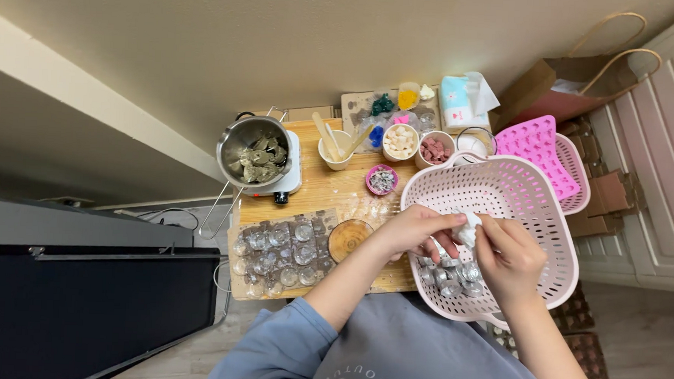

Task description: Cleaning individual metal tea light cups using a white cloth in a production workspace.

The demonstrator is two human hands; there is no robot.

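A pink perforated basket (530,194) rests at the right of a small wooden table (329,189), with several small metal cups (448,278) lying in its near corner. Both my hands are inside the basket. My left hand (418,229) and my right hand (507,254) together grip a small white wad, like tissue or wax (468,229), just above the metal cups. It is partly hidden by my fingers.
A steel pot of greyish chunks (255,157) sits on a white hot plate. Clear glass cups (281,248), a round wooden disc (348,239), cups of sticks and wax pieces (400,141), a pink silicone mould (537,149), a tissue pack and paper bag stand around.
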